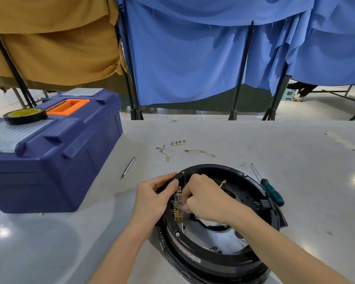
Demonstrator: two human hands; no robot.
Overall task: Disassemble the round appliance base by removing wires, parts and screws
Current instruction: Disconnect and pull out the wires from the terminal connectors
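While my left hand (152, 198) steadies the base (217, 222) rim on the counter (254, 140), my right hand (205, 198) pinches a terminal (177, 203) in the row running near-to-far, just left of its fingers (186, 208).

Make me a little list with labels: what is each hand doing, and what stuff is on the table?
left hand: grips the rim of the round black base
right hand: fingers pinch at the row of brass terminals inside the base
removed wires: lie beyond the base
green screwdriver: lies right of the base
blue toolbox: far left, tape roll on top
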